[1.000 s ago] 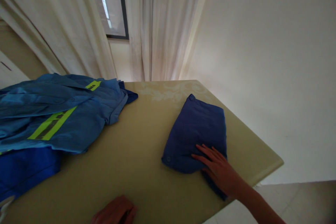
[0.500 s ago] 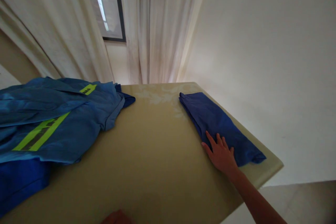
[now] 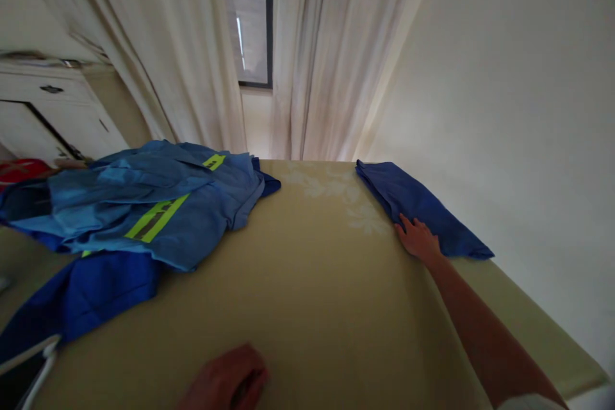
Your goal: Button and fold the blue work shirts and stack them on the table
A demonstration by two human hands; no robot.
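My right hand (image 3: 419,238) lies on the near-left edge of a folded dark blue garment (image 3: 423,202), its fingers stretched over the cloth and the thumb at the edge. The garment forms a long flat strip along the table's wall side. Low in the picture, my left hand (image 3: 225,377) hovers over or rests on the table with its fingers curled in. Nothing shows in it. Left of both hands is a heap of lighter blue work clothes (image 3: 192,230) with yellow-green stripes, and a bright blue cloth (image 3: 110,288) sticks out beneath.
The table (image 3: 307,282) has a yellowish cover with a pale leaf pattern at the far end. Beyond it hang cream curtains (image 3: 168,45) beside a window (image 3: 247,25). A white wall (image 3: 519,109) borders the right side. A white cabinet (image 3: 52,102) stands at back left.
The view has swung left, showing the cabinet and more of the heap. The folded garment lies closer to the wall, with my right hand still on it. More of my left hand shows.
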